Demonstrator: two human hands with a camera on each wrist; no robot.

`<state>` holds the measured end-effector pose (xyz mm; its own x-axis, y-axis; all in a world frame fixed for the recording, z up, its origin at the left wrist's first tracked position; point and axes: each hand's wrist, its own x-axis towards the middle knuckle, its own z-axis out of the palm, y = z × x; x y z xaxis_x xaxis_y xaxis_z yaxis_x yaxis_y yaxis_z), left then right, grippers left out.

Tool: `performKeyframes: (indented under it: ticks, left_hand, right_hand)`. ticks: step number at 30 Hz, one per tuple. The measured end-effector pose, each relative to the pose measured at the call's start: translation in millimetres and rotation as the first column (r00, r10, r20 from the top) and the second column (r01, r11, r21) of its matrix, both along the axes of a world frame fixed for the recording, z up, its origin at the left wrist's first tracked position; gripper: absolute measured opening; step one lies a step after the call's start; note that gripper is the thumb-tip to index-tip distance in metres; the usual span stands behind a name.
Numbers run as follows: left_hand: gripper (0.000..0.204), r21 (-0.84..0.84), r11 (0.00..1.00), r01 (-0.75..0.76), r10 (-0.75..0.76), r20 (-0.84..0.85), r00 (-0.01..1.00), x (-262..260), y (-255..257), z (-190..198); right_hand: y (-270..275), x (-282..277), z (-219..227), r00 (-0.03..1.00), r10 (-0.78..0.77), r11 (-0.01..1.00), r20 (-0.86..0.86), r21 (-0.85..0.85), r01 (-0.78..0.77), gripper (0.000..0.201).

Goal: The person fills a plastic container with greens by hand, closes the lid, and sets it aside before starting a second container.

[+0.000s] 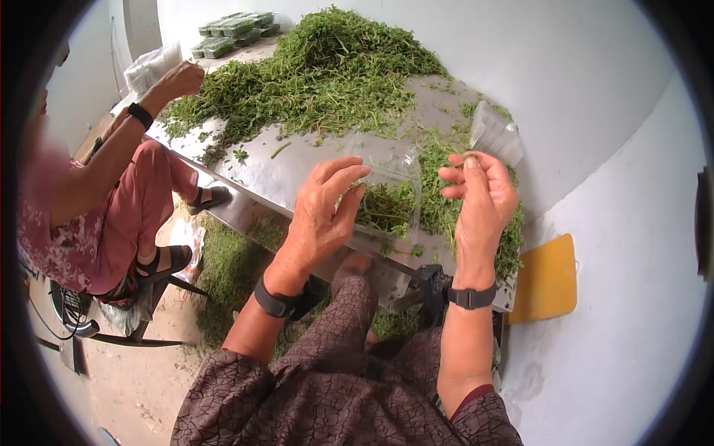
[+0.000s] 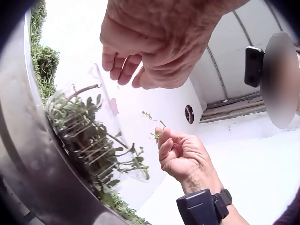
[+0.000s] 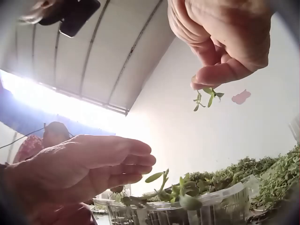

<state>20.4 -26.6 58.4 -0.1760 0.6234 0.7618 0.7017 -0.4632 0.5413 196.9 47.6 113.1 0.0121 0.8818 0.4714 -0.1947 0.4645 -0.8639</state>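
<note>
My right hand (image 1: 483,197) pinches a small green sprig (image 3: 211,95) between thumb and fingertips, raised above the table's right part. My left hand (image 1: 323,204) is held over the table's front edge with its fingers loosely bent and nothing in them. Between and below the two hands stands a clear plastic box (image 3: 225,202), its lid side see-through in the head view. Leafy green stems (image 2: 86,126) fill the box, and some stick out past its rim. Loose greens (image 1: 439,178) lie right beside the box, under my right hand.
A large heap of greens (image 1: 342,67) covers the back of the metal table (image 1: 260,167). Filled boxes (image 1: 230,30) stand behind it. Stacked clear boxes (image 1: 494,134) lean near the wall. A yellow board (image 1: 543,279) is at right. Another person (image 1: 111,215) sits at left.
</note>
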Motion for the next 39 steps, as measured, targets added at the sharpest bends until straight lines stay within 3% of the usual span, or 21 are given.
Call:
performKeyframes:
  ticks: [5, 8, 12, 17, 19, 26, 29, 31, 35, 37, 39]
  left_hand:
    - [0.037, 0.113, 0.993, -0.03, 0.032, -0.017, 0.999, 14.9, -18.8, 21.6]
    - [0.037, 0.095, 0.993, 0.063, -0.054, -0.095, 0.994, 23.4, -24.1, 23.5]
    - [0.02, 0.039, 0.992, 0.119, -0.111, -0.156, 0.981, 27.5, -29.2, 6.4]
    - [0.021, -0.024, 0.98, 0.198, -0.199, -0.18, 0.963, 30.9, -42.4, 1.1]
    - [0.024, -0.055, 0.963, 0.264, -0.268, -0.091, 0.959, 33.6, -46.6, -1.6]
    - [0.019, -0.038, 0.958, 0.284, -0.285, -0.066, 0.956, 36.6, -49.3, -8.5]
    - [0.013, -0.021, 0.98, 0.197, -0.198, -0.083, 0.977, 39.6, -48.8, 0.1]
    - [0.012, 0.01, 0.993, 0.116, -0.115, -0.061, 0.991, 42.0, -46.4, 5.9]
    - [0.011, 0.073, 0.992, 0.102, -0.099, -0.041, 0.994, 48.8, -38.7, 22.0]
    - [0.009, 0.129, 0.983, 0.133, -0.141, 0.057, 0.988, 51.6, -32.0, 26.3]
    - [0.008, 0.068, 0.982, 0.177, -0.182, 0.061, 0.981, 48.9, -31.0, 32.1]
  right_hand:
    - [-37.6, 5.5, -6.4, 0.978, 0.161, 0.987, 0.13, -0.049, -0.155, 0.014]
    - [-56.0, 7.1, -15.4, 0.961, 0.215, 0.973, 0.172, -0.126, -0.195, 0.014]
    - [-71.0, 10.2, -26.4, 0.958, 0.229, 0.969, 0.172, -0.136, -0.207, 0.013]
    - [-83.5, 15.4, -36.3, 0.948, 0.246, 0.966, 0.202, -0.135, -0.221, 0.011]
    - [-85.1, 17.4, -39.7, 0.948, 0.232, 0.971, 0.216, -0.111, -0.212, 0.011]
    - [-94.1, 19.9, -42.5, 0.946, 0.213, 0.976, 0.245, -0.098, -0.194, 0.011]
    - [-97.6, 17.1, -42.7, 0.953, 0.171, 0.985, 0.252, -0.019, -0.172, 0.008]
    - [-97.6, 11.8, -44.9, 0.95, -0.041, 0.938, 0.309, 0.339, -0.07, 0.008]
    - [-98.6, 9.7, -35.6, 0.94, -0.182, 0.899, 0.29, 0.437, 0.039, 0.01]
    - [-95.2, 6.6, -31.5, 0.943, -0.204, 0.878, 0.262, 0.474, 0.058, 0.01]
    - [-92.0, 4.2, -29.2, 0.947, -0.224, 0.855, 0.231, 0.513, 0.077, 0.01]
